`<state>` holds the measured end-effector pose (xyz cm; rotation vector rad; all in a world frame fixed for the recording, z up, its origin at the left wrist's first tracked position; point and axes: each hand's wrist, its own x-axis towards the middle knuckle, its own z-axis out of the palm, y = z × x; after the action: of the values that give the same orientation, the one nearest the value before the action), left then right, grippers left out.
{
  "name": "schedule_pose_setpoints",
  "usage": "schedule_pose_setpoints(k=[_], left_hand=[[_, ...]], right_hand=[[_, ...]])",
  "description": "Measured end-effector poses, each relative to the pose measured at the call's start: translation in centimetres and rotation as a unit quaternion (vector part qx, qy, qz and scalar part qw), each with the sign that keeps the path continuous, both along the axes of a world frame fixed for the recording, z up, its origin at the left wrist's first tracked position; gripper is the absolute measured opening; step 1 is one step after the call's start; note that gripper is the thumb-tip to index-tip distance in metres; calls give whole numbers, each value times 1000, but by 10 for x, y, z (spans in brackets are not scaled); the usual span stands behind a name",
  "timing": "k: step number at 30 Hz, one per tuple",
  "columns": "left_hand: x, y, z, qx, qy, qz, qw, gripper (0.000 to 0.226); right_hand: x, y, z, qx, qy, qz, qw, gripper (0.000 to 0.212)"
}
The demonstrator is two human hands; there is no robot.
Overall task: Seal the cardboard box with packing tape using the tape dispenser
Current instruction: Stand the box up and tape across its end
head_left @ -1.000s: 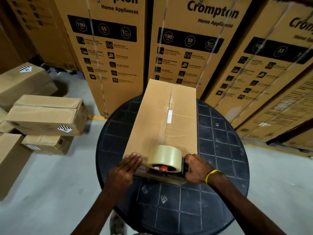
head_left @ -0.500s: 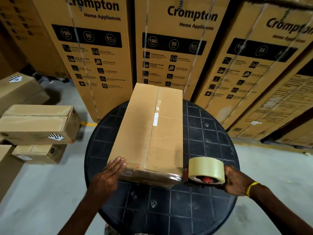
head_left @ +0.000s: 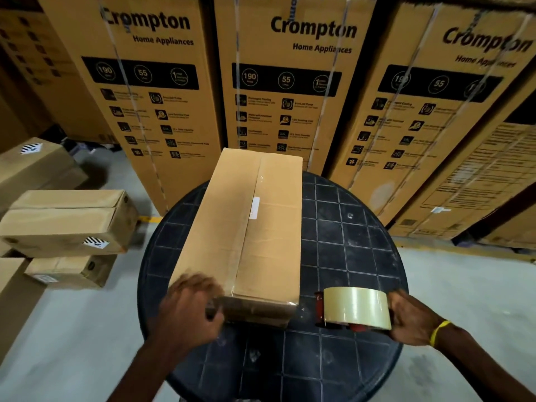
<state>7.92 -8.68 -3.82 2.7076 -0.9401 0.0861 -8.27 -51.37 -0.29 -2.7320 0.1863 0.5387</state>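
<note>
on the round black table (head_left: 362, 256) the cardboard box (head_left: 246, 227) lies lengthwise, my left hand (head_left: 188, 310) curled over its near corner, my right hand (head_left: 412, 320) gripping the tape dispenser (head_left: 352, 310) just right of the box, so i should press the tape end flat.

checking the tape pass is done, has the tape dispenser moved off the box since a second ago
Yes. The tape dispenser in the right hand went from the cardboard box top's near end, rightward onto the black table.

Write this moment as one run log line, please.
left hand: on cardboard box near end | right hand: holds tape dispenser beside box, on table
</note>
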Motion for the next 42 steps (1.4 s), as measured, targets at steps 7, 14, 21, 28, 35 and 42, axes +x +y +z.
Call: schedule_pose_setpoints(k=[7, 14, 21, 28, 35, 42], left_hand=[[-26, -149, 24, 21, 171, -173, 970, 29], [-23, -171, 18, 94, 201, -159, 962, 18], [-31, -177, 11, 86, 187, -145, 968, 28], [-23, -175, 7, 69, 206, -140, 966, 12], [-18, -180, 5, 77, 236, -130, 960, 13], [-12, -183, 17, 100, 288, -142, 942, 32]], right_hand=[[-8, -7, -16, -10, -8, -14, 1000, 30], [-6, -5, -20, -10, 14, -23, 1000, 15], [13, 6, -31, 3, 88, -60, 994, 33], [-19, -25, -65, -24, 219, -133, 966, 24], [-38, 38, -145, 471, 168, -563, 658, 32], [-40, 92, -194, 569, 138, -620, 522, 29]])
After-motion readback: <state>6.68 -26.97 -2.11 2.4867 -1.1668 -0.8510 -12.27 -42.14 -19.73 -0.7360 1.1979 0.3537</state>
